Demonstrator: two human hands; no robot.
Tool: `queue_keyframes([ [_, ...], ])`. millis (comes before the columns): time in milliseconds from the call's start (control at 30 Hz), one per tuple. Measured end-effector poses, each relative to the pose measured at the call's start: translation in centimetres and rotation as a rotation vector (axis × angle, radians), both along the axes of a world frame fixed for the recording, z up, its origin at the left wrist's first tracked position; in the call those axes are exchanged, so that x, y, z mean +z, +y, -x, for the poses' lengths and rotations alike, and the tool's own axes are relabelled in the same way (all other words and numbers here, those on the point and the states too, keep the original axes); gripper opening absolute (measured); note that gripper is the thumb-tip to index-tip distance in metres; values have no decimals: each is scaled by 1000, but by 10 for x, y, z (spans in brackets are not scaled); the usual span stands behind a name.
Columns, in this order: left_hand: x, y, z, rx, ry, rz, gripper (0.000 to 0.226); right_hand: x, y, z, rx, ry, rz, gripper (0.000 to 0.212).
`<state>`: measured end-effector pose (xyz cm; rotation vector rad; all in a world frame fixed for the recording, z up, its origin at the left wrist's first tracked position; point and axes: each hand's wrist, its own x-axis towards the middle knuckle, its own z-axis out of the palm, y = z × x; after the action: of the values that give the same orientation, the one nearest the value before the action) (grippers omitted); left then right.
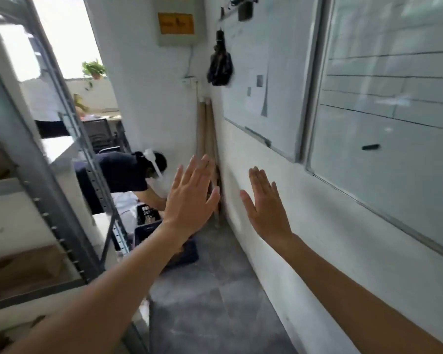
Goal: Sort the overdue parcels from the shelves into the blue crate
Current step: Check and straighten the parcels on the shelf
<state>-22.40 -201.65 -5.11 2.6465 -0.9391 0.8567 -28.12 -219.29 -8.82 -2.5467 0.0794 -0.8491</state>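
- Left hand (189, 198) and right hand (266, 208): both raised in front, palms forward, fingers straight and held close together, thumbs apart; nothing held, nothing touched.
- Shelves (49, 175): along the left edge of view, a grey metal rack with pale boards and brownish blurred shapes on them, perhaps cardboard parcels (23, 267), though too smeared to say for sure.
- Blue crate (182, 254): low on the floor ahead, mostly hidden behind the left forearm, only a dark-blue corner showing; a second dark crate (147, 215) just beyond it, next to another person (128, 175) bent over it.
- Key relation: shelf goods lie left of and below both hands, so well off the line both palms face; left hand nearer the rack, right hand nearer the white wall (317, 251) and whiteboard (261, 72) on the other side.
- Long axis of the rack boards: running away down the aisle, so any parcel probably presents a short end toward the aisle rather than a broad face.
- Judged next need: a turn left and a lowering of the left hand toward a shelf board, right hand following across; the crate then sits ahead and down from the rack, close enough for a short carry.
- Risk, as a guess: narrow aisle and a person crouched beside the crates, little room to swing a box.
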Motion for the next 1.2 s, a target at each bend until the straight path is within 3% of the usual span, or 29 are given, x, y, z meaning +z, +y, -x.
queue_keyframes([
  [200, 74, 172, -11, 324, -152, 71, 59, 83, 169, -60, 278, -132, 85, 59],
  [500, 117, 429, 29, 697, -272, 50, 56, 126, 432, -96, 662, -212, 88, 67],
  [900, 109, 687, 74, 1216, -293, 48, 63, 146, 698, -115, 910, -259, 194, 67],
  [1200, 114, 821, 45, 1407, -321, 25, 66, 159, 856, -176, 1067, -316, 189, 60],
])
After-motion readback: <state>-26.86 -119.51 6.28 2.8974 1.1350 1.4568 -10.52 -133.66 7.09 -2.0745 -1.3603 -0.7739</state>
